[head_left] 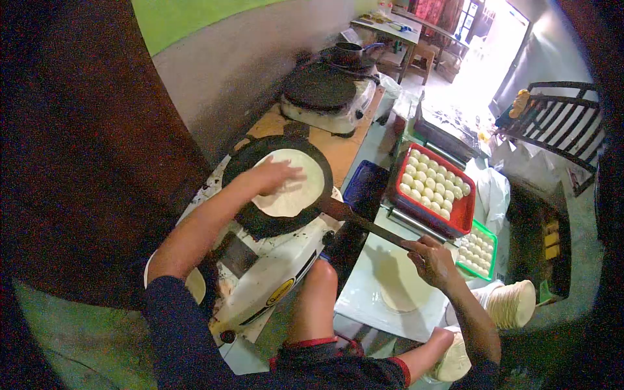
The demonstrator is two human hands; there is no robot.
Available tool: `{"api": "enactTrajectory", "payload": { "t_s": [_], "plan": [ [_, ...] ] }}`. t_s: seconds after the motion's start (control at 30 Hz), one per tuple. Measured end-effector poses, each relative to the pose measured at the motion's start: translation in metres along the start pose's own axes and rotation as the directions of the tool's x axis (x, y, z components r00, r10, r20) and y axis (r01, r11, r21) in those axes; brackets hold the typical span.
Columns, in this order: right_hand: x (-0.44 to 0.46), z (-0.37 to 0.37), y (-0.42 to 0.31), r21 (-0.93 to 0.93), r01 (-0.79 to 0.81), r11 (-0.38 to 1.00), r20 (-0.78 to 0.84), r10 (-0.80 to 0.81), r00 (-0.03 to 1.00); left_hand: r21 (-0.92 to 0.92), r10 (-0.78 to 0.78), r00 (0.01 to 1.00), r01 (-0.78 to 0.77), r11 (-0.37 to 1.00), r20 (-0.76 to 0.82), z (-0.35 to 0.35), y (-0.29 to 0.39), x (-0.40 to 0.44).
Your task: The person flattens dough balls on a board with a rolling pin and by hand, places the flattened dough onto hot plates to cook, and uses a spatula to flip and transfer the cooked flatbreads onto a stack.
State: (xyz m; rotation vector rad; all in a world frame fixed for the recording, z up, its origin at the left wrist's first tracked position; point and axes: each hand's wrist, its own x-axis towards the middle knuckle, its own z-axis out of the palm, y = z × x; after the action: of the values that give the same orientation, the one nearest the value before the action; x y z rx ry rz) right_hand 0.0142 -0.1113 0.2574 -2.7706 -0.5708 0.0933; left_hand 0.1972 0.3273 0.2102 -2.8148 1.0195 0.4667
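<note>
A round, pale flatbread point(292, 203) lies on a black griddle point(250, 222) over a white gas stove point(286, 273). My left hand point(276, 177) is over the flatbread, palm down with fingers spread, and appears to touch its surface. A long metal spatula point(370, 226) is in my right hand point(430, 261), whose fingers wrap round the handle. Its dark blade point(335, 209) reaches the griddle's right edge, beside the flatbread. Below my right hand, a thin rolled-out round of dough point(394, 279) lies on a white board point(356, 289).
Dough balls fill much of a red tray point(463, 218) and a green tray point(492, 250) at right. Stacked flatbreads point(520, 305) stand at lower right. Another stove carries a dark griddle point(318, 88), with a saucepan point(348, 55) behind. A blue tray point(366, 185) sits between.
</note>
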Motion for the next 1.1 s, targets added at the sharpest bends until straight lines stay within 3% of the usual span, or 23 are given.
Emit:
{"api": "enactTrajectory", "payload": {
  "t_s": [0.07, 0.13, 0.17, 0.2, 0.27, 0.37, 0.43, 0.53, 0.6, 0.67, 0.73, 0.77, 0.83, 0.93, 0.97, 1.0, 1.07, 1.1],
  "plan": [
    [0.006, 0.019, 0.005, 0.041, 0.033, 0.999, -0.02, -0.032, 0.999, -0.169, -0.082, 0.899, 0.009, 0.986, -0.43, -0.013, -0.013, -0.035],
    [0.037, 0.058, 0.003, 0.07, 0.075, 0.995, -0.071, -0.07, 0.995, -0.395, -0.225, 0.626, -0.145, 0.907, -0.747, -0.029, -0.011, -0.077],
    [0.062, 0.083, 0.0, 0.15, 0.122, 0.981, -0.089, -0.109, 0.99, -0.568, -0.414, 0.528, -0.164, 0.807, -0.741, -0.028, -0.006, -0.089],
    [0.09, 0.113, -0.015, 0.169, 0.166, 0.972, -0.201, -0.131, 0.971, -0.58, -0.462, 0.481, -0.126, 0.805, -0.745, -0.029, 0.004, -0.1],
    [0.134, 0.145, -0.055, 0.185, 0.149, 0.971, -0.173, -0.117, 0.978, -0.598, -0.539, 0.374, -0.054, 0.799, -0.755, -0.036, 0.037, -0.115],
    [0.174, 0.177, -0.09, 0.226, 0.169, 0.959, -0.22, -0.119, 0.968, -0.555, -0.474, 0.406, -0.106, 0.825, -0.781, -0.027, 0.088, -0.125],
    [0.161, 0.177, -0.087, 0.247, 0.126, 0.961, -0.225, -0.069, 0.972, -0.638, -0.534, 0.422, -0.153, 0.755, -0.733, -0.015, 0.123, -0.123],
    [0.07, 0.14, -0.055, 0.346, 0.015, 0.938, -0.288, 0.091, 0.953, -0.809, -0.624, 0.517, -0.338, 0.48, -0.586, 0.013, 0.183, -0.097],
    [-0.016, 0.114, -0.018, 0.398, -0.008, 0.918, -0.414, 0.187, 0.891, -0.909, -0.662, 0.626, -0.33, 0.255, -0.413, 0.021, 0.241, -0.064],
    [-0.113, 0.098, 0.025, 0.401, -0.138, 0.906, -0.485, 0.338, 0.806, -0.9, -0.501, 0.753, -0.41, 0.151, -0.427, 0.041, 0.297, -0.018],
    [-0.219, 0.071, 0.042, 0.4, -0.337, 0.852, -0.506, 0.512, 0.694, -0.921, -0.313, 0.878, -0.388, -0.022, -0.362, 0.055, 0.369, 0.024],
    [-0.268, 0.065, 0.049, 0.386, -0.419, 0.822, -0.53, 0.569, 0.629, -0.907, -0.209, 0.9, -0.409, -0.101, -0.383, 0.063, 0.405, 0.042],
    [-0.364, 0.053, 0.051, 0.363, -0.61, 0.704, -0.558, 0.689, 0.463, -0.957, 0.023, 0.969, -0.238, -0.164, -0.245, 0.061, 0.492, 0.066],
    [-0.463, 0.051, 0.031, 0.475, -0.762, 0.441, -0.496, 0.849, 0.182, -0.965, 0.303, 0.951, 0.023, -0.262, -0.059, 0.074, 0.61, 0.088],
    [-0.491, 0.068, 0.033, 0.467, -0.787, 0.403, -0.531, 0.839, 0.116, -0.927, 0.381, 0.924, 0.108, -0.36, -0.04, 0.085, 0.644, 0.092],
    [-0.516, 0.079, 0.03, 0.481, -0.808, 0.34, -0.5, 0.863, 0.066, -0.92, 0.433, 0.899, 0.221, -0.323, 0.064, 0.088, 0.679, 0.092],
    [-0.544, 0.091, 0.032, 0.506, -0.836, 0.212, -0.425, 0.905, -0.029, -0.831, 0.554, 0.819, 0.409, -0.378, 0.151, 0.122, 0.734, 0.118],
    [-0.553, 0.104, 0.032, 0.583, -0.803, 0.126, -0.315, 0.946, -0.081, -0.811, 0.551, 0.813, 0.444, -0.38, 0.187, 0.137, 0.749, 0.122]
  ]
}}
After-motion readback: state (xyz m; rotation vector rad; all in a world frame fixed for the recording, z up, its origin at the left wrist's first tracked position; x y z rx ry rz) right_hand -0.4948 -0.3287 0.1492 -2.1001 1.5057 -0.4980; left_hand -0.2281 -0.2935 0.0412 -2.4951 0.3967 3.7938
